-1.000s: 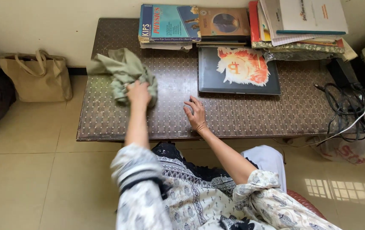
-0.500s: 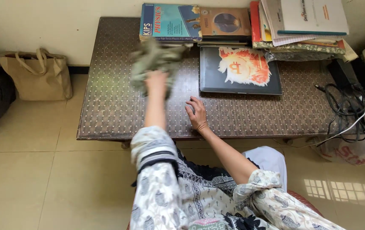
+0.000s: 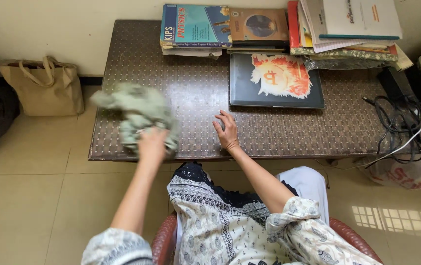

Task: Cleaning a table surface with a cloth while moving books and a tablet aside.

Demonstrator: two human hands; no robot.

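Note:
My left hand (image 3: 152,145) grips a crumpled pale green cloth (image 3: 137,113) and presses it on the near left part of a dark brown studded table (image 3: 289,132). The cloth is blurred. My right hand (image 3: 227,131) rests on the tabletop near the front edge, fingers spread, holding nothing. Behind my right hand lies a closed dark laptop (image 3: 276,81) with an orange and white sticker on its lid.
Stacks of books (image 3: 198,27) and papers (image 3: 353,24) line the table's back edge by the wall. A black adapter with tangled cables (image 3: 407,118) sits at the right end. A beige cloth bag (image 3: 43,87) stands on the tiled floor at left. A plastic bag (image 3: 411,172) lies at right.
My left hand has swept the cloth from the back of the table, near the books, towards the front left edge. The right hand has stayed in place.

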